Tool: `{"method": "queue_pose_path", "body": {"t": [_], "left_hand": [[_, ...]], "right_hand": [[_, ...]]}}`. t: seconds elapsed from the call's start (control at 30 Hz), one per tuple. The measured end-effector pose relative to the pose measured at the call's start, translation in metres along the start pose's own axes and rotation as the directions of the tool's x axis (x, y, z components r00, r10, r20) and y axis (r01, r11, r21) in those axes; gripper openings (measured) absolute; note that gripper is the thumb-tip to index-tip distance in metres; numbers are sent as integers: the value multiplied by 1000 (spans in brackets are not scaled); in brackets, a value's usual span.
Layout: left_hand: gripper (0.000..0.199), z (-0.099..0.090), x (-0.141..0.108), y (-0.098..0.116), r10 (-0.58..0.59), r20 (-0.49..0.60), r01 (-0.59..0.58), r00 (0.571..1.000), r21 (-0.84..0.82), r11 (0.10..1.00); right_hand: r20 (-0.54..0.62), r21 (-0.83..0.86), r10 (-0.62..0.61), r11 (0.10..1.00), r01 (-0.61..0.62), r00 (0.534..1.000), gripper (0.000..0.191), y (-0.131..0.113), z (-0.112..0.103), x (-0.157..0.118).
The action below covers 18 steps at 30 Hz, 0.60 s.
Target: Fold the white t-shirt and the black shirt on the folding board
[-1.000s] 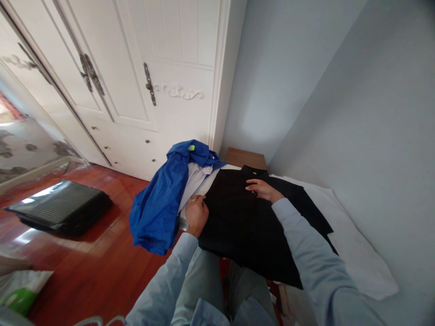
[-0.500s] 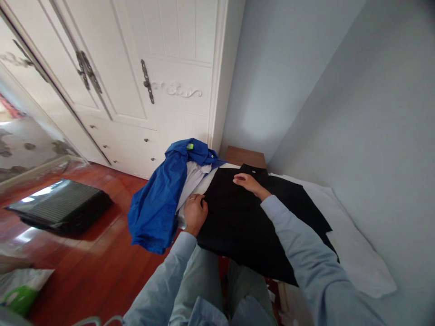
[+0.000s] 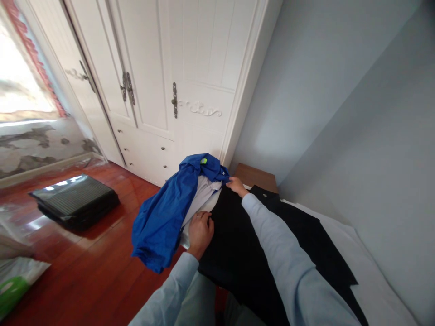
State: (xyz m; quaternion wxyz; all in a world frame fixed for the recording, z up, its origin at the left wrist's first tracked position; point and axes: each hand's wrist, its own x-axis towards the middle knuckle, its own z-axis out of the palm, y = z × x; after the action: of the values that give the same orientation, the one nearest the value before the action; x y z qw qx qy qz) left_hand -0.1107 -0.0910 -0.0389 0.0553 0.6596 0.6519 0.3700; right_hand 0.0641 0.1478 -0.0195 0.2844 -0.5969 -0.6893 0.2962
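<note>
A black shirt point(image 3: 238, 253) lies spread over a white-covered surface in front of me, its collar at the far end. My left hand point(image 3: 201, 233) is closed at the shirt's left edge, fingers curled onto the fabric. At the far left corner of the same shirt, my right hand point(image 3: 238, 186) pinches the cloth, close to the blue garment's collar. This blue garment point(image 3: 165, 217) lies crumpled on the left, hanging over the edge, with a green tag point(image 3: 203, 161) near its top. Pale cloth point(image 3: 205, 190) shows between the blue and black garments.
A white wardrobe point(image 3: 200, 59) stands behind, beside a grey wall point(image 3: 288, 81). A brown wooden box-like piece point(image 3: 256, 176) sits in the corner. On the red wood floor point(image 3: 102, 267) lie a dark plastic-wrapped bundle point(image 3: 74, 199) and a white-and-green bag point(image 3: 20, 280).
My right hand has moved from above the shirt near its collar, left to the shirt's far left corner, and its fingers have closed there. My left hand stays at the left edge.
</note>
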Motion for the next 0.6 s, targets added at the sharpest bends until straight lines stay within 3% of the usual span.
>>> {"method": "queue_pose_path", "body": {"t": [0.1, 0.17, 0.33, 0.47, 0.6], "left_hand": [[24, 0, 0, 0, 9, -22, -9, 1000, 3, 1000], [26, 1, -1, 0, 16, -38, -15, 999, 14, 1000], [26, 4, -3, -2, 33, -30, -31, 999, 47, 998], [30, 4, -2, -4, 52, -5, -51, 999, 80, 995], [34, 3, 0, -4, 65, 9, -66, 998, 109, 992]], "right_hand": [[-4, 50, -30, 998, 30, 1000, 19, 3, 12, 6], [-38, 73, -48, 996, 51, 998, 26, 7, 17, 7], [-102, 83, -121, 988, 130, 987, 45, 19, 8, -14], [-71, 40, -252, 966, 255, 965, 45, 21, -10, -72], [120, -160, -472, 859, 486, 874, 55, 23, -23, -160]]}}
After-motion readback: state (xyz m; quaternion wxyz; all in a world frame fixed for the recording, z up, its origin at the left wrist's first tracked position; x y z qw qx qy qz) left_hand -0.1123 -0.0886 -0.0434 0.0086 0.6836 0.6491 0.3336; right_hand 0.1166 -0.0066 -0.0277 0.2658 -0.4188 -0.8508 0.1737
